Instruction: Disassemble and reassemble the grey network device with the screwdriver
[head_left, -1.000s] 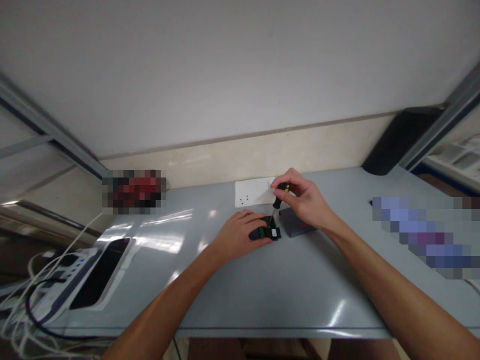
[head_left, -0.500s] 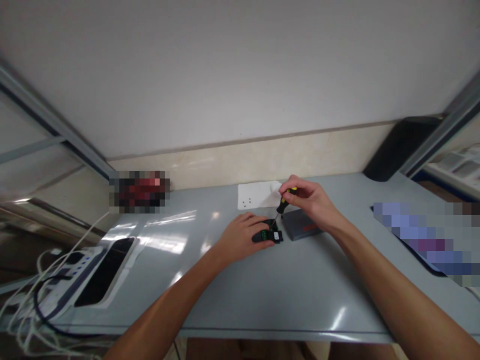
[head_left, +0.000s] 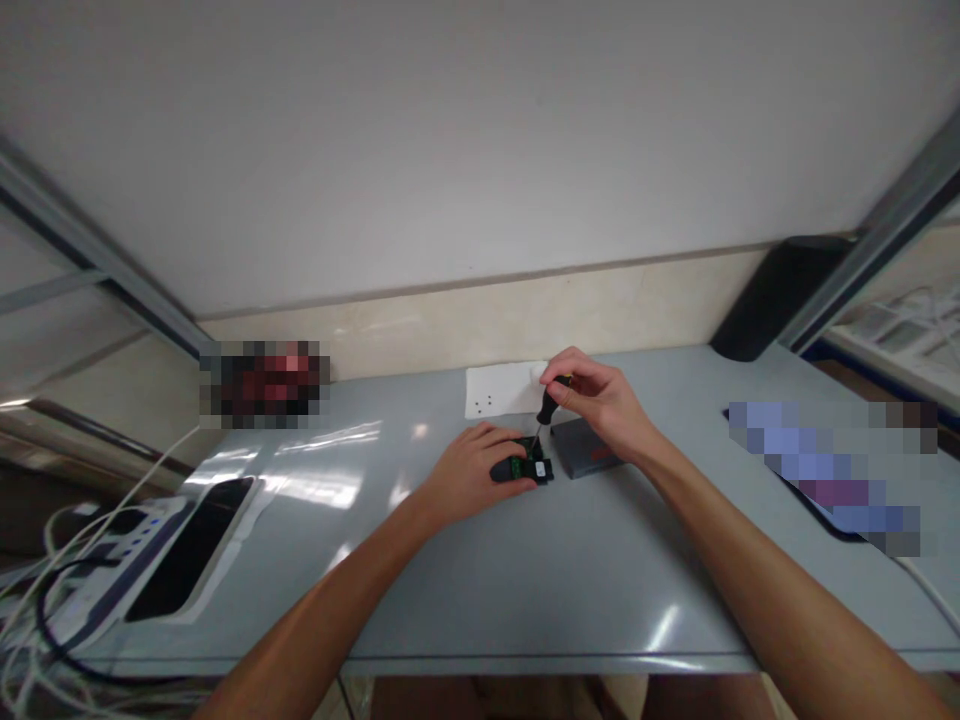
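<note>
My left hand (head_left: 474, 470) lies closed around a small black electronic device (head_left: 541, 470) with an exposed green circuit board, pressing it to the table. In my right hand (head_left: 592, 395) is a screwdriver (head_left: 548, 408) with a black and yellow handle. It tilts, with its tip down at the board; the exact contact point is too small to make out. A dark grey box (head_left: 589, 448) with a red mark lies just right of the device, partly under my right hand. Behind the device, a white sheet (head_left: 502, 385) carries several tiny dark screws (head_left: 482, 404).
The grey table (head_left: 465, 590) runs back to the wall. At left lie a black phone (head_left: 191, 550), a white power strip (head_left: 124, 570) and tangled cables (head_left: 45, 640). A black cylinder (head_left: 776, 300) leans at back right. Blurred-out items (head_left: 266, 385) sit left and right.
The view has shifted slightly, so everything sits a little further left. The yellow marking on the screwdriver handle shows less than before. Both hands keep their holds.
</note>
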